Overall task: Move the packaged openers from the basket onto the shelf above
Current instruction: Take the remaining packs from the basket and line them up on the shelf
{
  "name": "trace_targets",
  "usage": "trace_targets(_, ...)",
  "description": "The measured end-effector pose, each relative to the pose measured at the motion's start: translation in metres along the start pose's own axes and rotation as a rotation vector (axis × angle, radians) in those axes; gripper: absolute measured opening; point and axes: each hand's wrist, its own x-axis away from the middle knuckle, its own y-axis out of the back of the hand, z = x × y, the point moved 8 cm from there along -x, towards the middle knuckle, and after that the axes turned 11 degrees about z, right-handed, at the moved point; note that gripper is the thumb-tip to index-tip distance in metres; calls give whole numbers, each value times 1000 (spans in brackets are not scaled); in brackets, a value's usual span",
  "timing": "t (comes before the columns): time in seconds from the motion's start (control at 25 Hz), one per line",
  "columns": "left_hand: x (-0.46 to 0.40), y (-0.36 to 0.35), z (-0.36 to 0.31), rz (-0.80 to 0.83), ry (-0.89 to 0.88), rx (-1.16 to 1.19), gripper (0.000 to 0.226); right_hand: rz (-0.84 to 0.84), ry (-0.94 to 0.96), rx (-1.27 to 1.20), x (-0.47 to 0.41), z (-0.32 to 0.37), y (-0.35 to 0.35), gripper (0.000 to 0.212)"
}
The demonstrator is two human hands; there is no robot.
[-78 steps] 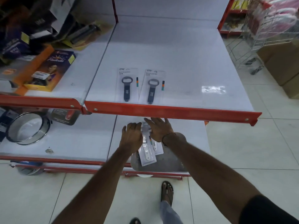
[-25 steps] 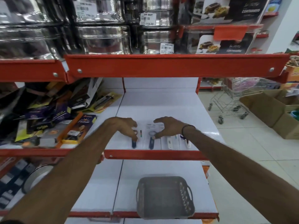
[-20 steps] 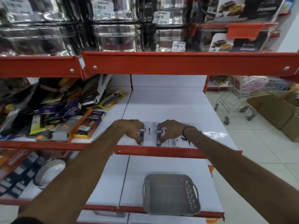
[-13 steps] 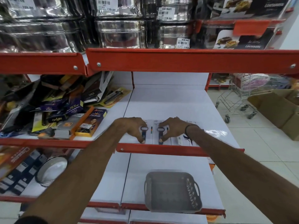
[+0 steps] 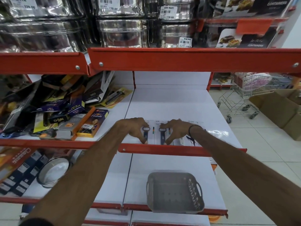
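1. The left hand rests spread, palm down, on a carded dark blue bottle opener; it presses the pack and grips nothing.
2. The right hand lies the same way on a 2nd carded opener just to the right.
3. Both packs lie flat at the near edge of the white shelf with an orange lip, long axes running near to far; a white-handled pack lies further right.
4. The grey plastic basket on the lower shelf looks empty, so the move seems nearly done; each hand sits directly over its own pack for final squaring.
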Motion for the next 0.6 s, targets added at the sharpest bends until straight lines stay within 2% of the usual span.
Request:
trace_targets(0.24, -1, 1, -2, 46, 38, -36, 95, -15, -4, 50, -8, 0, 0, 91)
trace_targets(0.36, -3, 4, -6, 71, 73, -32, 99, -32, -5, 16, 0, -6, 5, 101)
trace_targets(0.48, -6, 15, -27, -19, -4, 35, 94, -42, -56, -48, 19, -35, 16, 112)
trace_targets(0.6, -10, 11, -53, -22, -84, 33, 84, -1, -132, -27, 33, -67, 12, 106)
